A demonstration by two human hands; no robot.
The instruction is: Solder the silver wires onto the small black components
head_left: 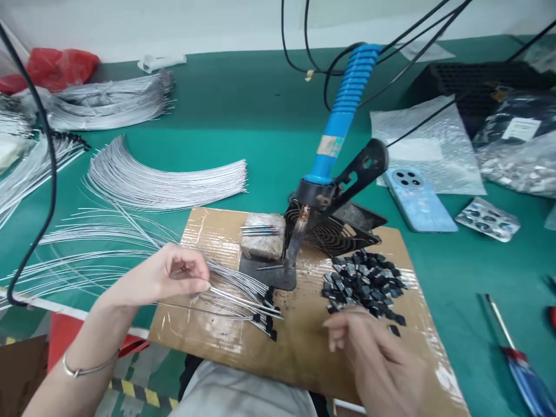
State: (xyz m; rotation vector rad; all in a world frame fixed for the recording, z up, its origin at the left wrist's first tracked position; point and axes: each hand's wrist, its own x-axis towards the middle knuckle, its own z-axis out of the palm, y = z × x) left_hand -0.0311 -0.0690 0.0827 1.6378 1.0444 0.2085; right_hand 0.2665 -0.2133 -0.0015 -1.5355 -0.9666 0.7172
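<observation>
My left hand (176, 275) is closed, with thumb and finger pinching thin white wires (237, 300) whose bare ends point right over the cardboard. Beneath and beside it lie more white wires (108, 255), several ending in small black connectors (271, 313). My right hand (373, 353) is over the cardboard's right side, just below a pile of small black connectors (362, 284). Motion smears its fingers, so I cannot make out whether they hold anything. In front of my hands, a blue soldering iron (345, 116) is fixed in a black stand (271, 272).
Under the work lies a taped cardboard sheet (204, 231) on a green mat. Bundles of white wire (169, 182) lie at left. A black fan (330, 229) stands behind the iron. At right are a blue phone (421, 200), a blister pack (487, 219) and a screwdriver (521, 365).
</observation>
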